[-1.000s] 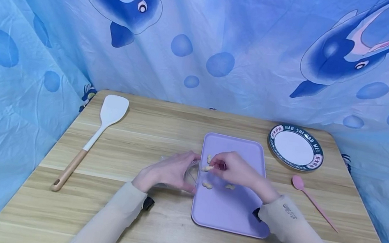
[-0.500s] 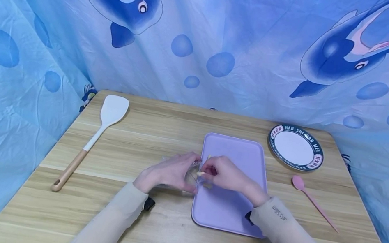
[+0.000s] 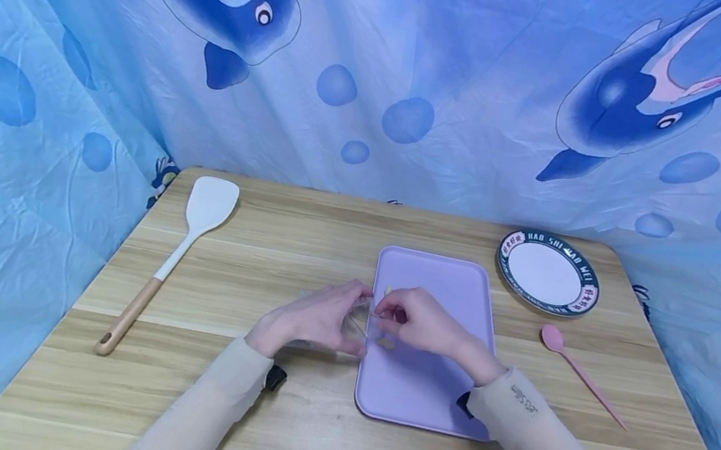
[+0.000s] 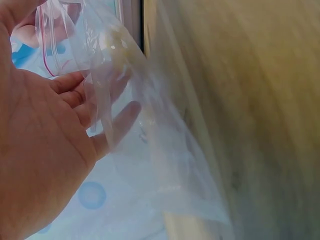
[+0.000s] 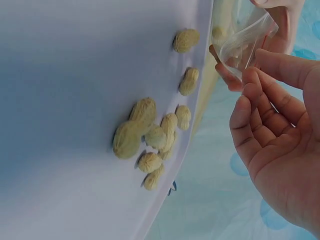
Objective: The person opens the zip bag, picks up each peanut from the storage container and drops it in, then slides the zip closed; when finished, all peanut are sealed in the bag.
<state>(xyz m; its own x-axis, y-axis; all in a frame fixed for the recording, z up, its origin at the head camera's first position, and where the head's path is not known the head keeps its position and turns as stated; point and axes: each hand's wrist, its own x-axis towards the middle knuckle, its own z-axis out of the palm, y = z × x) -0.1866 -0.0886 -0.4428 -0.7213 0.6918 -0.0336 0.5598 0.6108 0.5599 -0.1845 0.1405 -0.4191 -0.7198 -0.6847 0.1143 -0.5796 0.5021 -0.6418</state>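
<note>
My left hand (image 3: 316,319) holds a clear zip bag (image 4: 165,160) beside the left edge of a lilac tray (image 3: 426,396), thumb and fingers spread around its mouth. Yellowish shapes like peanuts show blurred inside the bag in the left wrist view. At the bag's mouth, the thumb and forefinger of my right hand (image 5: 285,130) pinch together on the red-lined zip edge; no peanut shows between them. Several peanuts in their shells (image 5: 145,112) lie on the tray under the right hand, mostly hidden by it in the head view.
A white spatula (image 3: 207,207) with a wooden handle lies on the left of the wooden table (image 3: 304,432). To the right are a round plate (image 3: 543,274) with a dark patterned rim and a pink spoon (image 3: 552,336). A blue dolphin curtain (image 3: 385,52) hangs behind.
My right hand has carried a peanut left from the tray to the bag's mouth, and the peanut no longer shows in its fingers. My left hand stays nearly still.
</note>
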